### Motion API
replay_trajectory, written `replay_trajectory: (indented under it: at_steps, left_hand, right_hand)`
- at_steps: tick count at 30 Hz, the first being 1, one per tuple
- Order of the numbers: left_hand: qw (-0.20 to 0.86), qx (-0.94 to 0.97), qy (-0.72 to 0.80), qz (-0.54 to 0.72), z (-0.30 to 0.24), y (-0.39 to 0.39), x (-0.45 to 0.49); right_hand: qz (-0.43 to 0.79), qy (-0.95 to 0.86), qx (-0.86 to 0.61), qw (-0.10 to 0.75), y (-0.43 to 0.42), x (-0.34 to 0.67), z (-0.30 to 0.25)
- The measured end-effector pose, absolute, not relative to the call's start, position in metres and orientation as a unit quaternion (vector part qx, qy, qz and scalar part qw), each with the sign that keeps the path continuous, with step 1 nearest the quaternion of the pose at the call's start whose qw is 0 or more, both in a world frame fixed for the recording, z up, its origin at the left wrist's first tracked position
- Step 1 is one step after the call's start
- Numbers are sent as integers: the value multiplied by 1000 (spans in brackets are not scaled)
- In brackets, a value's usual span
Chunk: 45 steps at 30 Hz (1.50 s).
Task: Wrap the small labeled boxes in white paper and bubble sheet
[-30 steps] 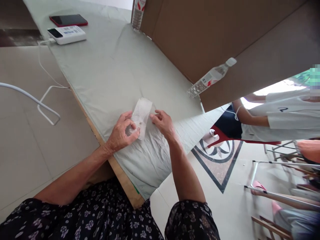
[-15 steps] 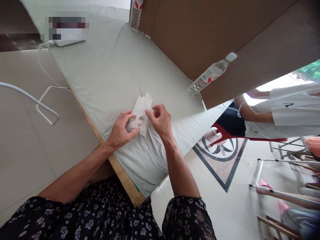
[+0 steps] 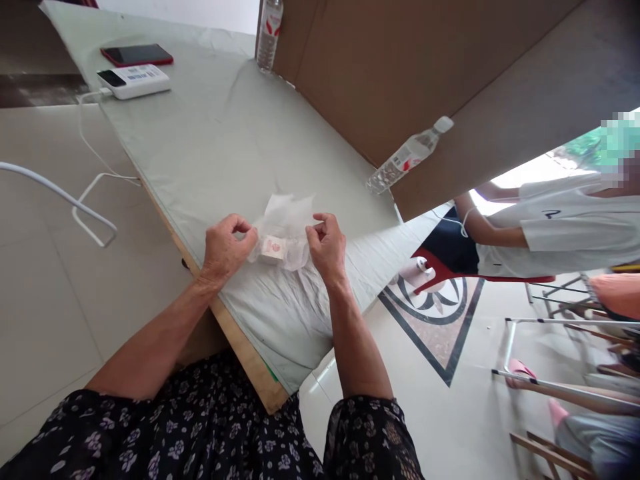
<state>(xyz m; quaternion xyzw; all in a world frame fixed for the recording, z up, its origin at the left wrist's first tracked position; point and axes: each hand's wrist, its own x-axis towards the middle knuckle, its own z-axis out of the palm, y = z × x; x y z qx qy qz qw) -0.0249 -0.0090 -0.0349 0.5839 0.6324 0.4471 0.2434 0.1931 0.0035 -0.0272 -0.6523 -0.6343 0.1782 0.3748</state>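
A thin white translucent wrapper lies spread on the cloth-covered table in front of me. On its near part rests a small pale block with a reddish round mark on its top. My left hand pinches the wrapper's left edge between thumb and fingers. At the opposite side, my right hand has its thumb and forefinger closed on the right edge. The block sits between the hands, and neither hand touches it.
Brown cardboard panels stand along the table's far right side. One plastic bottle leans there; another bottle stands farther back. A phone and a white cabled device lie at far left. A person sits at right.
Both hands have moved apart, drawing the wrapper's sides outward. The block, mostly covered before, now shows more plainly. The view has shifted slightly.
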Motion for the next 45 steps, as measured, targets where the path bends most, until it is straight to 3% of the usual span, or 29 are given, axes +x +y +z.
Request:
replay_trajectory:
  at_steps: [3, 8, 12, 14, 18, 21, 25, 28, 31, 35, 38, 43, 45]
  left_hand:
    - [226, 586, 657, 417, -30, 3, -34]
    - [192, 607, 685, 355, -39, 12, -55]
    - [102, 664, 617, 409, -28, -3, -54]
    - [96, 719, 548, 416, -15, -9, -43]
    - [150, 831, 420, 332, -1, 7, -19]
    - [200, 846, 449, 209, 2, 31, -19]
    - [219, 823, 495, 175, 10, 44, -44]
    - [296, 817, 480, 120, 9, 37, -59]
    - [257, 827, 495, 75, -3, 22, -61]
    - [129, 854, 493, 103, -19, 8, -53]
    - [107, 873, 448, 158, -29, 6, -49]
    - [138, 864, 461, 147, -46, 6, -51]
    - [139, 860, 469, 144, -49, 5, -53]
  right_hand:
    - [155, -629, -654, 391, 14, 196, -33]
    - [134, -638, -692, 309, 23, 208, -41]
    - [94, -670, -630, 382, 9, 209, -30]
    - [133, -701, -578, 397, 5, 203, -21]
    - [231, -755, -526, 316, 16, 191, -14]
    - [252, -754, -546, 265, 21, 193, -11]
    - [278, -779, -491, 273, -2, 201, 0]
    - [300, -837, -407, 211, -29, 202, 2]
    - [295, -858, -391, 152, -48, 202, -6]
    - [283, -798, -483, 223, -46, 200, -15]
    - [223, -765, -541, 267, -29, 185, -19]
    - [171, -801, -538, 197, -2, 161, -29]
    - [156, -795, -545, 215, -1, 173, -32]
